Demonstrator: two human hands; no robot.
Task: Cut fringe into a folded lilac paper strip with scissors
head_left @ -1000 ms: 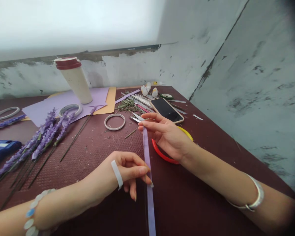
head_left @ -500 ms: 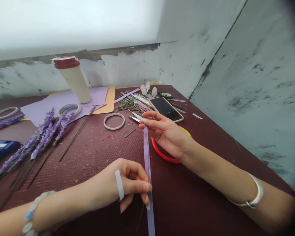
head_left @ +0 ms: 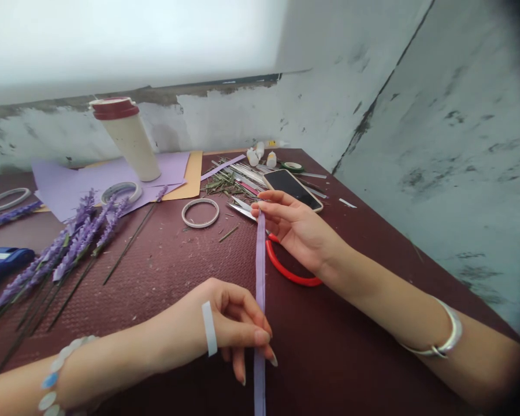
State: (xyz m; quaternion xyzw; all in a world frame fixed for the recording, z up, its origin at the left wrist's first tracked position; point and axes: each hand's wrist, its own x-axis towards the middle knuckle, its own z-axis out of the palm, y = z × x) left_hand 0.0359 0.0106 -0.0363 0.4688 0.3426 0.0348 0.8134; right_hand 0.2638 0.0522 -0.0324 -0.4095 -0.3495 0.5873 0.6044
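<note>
A long, narrow purple paper strip runs toward me, folded lengthwise in its upper part. My right hand pinches its far end between thumb and fingers. Lower down, my left hand grips the strip between thumb and fingers, and the strip continues below it out of view. A piece of white tape sticks to the back of my left hand. Scissors with red handles lie on the table, partly hidden by my right hand.
Purple flower stems lie at left, near a blue object. Tape rolls, purple paper, a lidded cup, a phone, small glue bottles and green clippings are farther back.
My right hand has shifted slightly right and up with the strip's end. The strip looks straighter and narrower, and my left fingers now lie across it.
</note>
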